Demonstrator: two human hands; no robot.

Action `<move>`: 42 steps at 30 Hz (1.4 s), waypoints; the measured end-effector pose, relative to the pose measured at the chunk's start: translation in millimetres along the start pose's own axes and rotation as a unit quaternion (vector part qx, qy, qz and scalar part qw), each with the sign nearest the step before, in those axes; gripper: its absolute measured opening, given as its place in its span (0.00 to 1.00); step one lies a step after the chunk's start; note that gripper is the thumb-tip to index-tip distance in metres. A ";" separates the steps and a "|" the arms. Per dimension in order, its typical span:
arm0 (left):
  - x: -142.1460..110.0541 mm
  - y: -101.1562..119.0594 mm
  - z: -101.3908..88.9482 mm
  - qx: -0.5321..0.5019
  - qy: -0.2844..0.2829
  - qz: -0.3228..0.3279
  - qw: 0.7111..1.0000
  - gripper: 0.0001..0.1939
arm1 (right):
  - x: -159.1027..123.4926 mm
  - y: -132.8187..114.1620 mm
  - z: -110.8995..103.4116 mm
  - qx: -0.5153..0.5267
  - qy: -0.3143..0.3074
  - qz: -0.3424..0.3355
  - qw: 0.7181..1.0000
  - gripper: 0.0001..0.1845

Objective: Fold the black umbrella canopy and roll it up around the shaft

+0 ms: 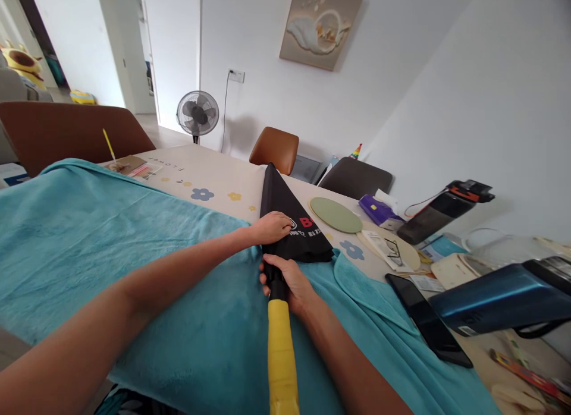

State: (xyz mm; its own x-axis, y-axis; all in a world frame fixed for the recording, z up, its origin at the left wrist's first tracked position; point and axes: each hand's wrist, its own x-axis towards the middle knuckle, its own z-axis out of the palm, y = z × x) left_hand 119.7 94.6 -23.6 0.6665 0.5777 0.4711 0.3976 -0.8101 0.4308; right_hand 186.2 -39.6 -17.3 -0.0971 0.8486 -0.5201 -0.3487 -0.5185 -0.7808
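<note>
A black umbrella (279, 195) lies across the table with its canopy folded and its tip pointing away from me. White and red lettering shows on the loose fabric, which flares out to the right. Its long handle (282, 349) is wrapped in yellow and runs toward me. My left hand (273, 226) is closed over the canopy fabric, with the fingertips beside the lettering. Just below it, my right hand (288, 279) wraps round the black part between canopy and handle. A teal blanket (178, 284) is spread under both arms.
On the right are a phone (428, 320), a blue bottle (495, 299), a dark bottle (439, 210), glasses (393, 251), a green round mat (335, 214) and a purple tissue pack (378, 210). Chairs (274, 148) and a fan (197, 113) stand beyond the table (214, 171).
</note>
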 end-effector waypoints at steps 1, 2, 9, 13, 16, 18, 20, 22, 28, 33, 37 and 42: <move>-0.5 -0.9 1.4 0.018 -0.014 0.009 1.000 0.14 | -0.1 0.3 -0.4 0.001 -0.006 0.003 1.000 0.08; -0.5 -1.8 1.9 0.036 -0.028 0.015 0.999 0.14 | -0.1 0.5 -0.8 0.004 -0.011 0.006 1.000 0.08; 22.2 25.1 2.2 0.118 -0.085 0.017 0.989 0.16 | 2.1 2.3 -3.5 0.011 -0.019 -0.012 1.000 0.06; 50.8 46.4 8.9 0.152 -0.122 0.081 0.977 0.18 | 2.2 3.3 -5.5 0.022 -0.034 -0.013 0.999 0.06; 68.3 47.7 12.7 0.165 -0.167 0.115 0.965 0.19 | 1.4 3.6 -7.0 0.033 -0.049 -0.013 0.998 0.06; 75.2 44.3 14.2 0.160 -0.198 0.129 0.958 0.19 | 0.9 3.9 -7.7 0.032 -0.056 -0.013 0.998 0.07; 78.6 41.5 15.2 0.151 -0.211 0.130 0.957 0.18 | 0.7 4.4 -8.1 0.031 -0.058 -0.018 0.998 0.07; 79.6 41.7 15.6 0.144 -0.208 0.122 0.960 0.14 | 0.9 5.0 -8.2 0.033 -0.059 -0.027 0.997 0.07; 77.5 56.3 3.5 0.128 -0.129 0.068 0.981 0.10 | 3.0 5.8 -9.0 0.037 -0.066 -0.027 0.997 0.07; 66.0 48.3 -37.1 -0.172 -0.005 -0.065 0.983 0.09 | 5.1 4.8 -8.9 0.042 -0.055 -0.021 0.997 0.07; 39.9 28.3 -70.1 -0.318 0.054 -0.107 0.940 0.05 | 4.4 4.0 -7.5 0.041 -0.047 -0.013 0.998 0.07; -3.8 10.2 -86.5 -0.328 0.135 -0.123 0.927 0.06 | 1.8 1.9 -5.0 0.036 -0.035 -0.005 0.999 0.08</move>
State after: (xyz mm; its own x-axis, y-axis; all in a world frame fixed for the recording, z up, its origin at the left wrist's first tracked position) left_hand 66.7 92.8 45.6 0.3898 0.8128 0.4330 -0.0116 -0.4658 0.8848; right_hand 190.0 -39.6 -21.5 -0.1564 0.8607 -0.4846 -0.4159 -0.5024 -0.7581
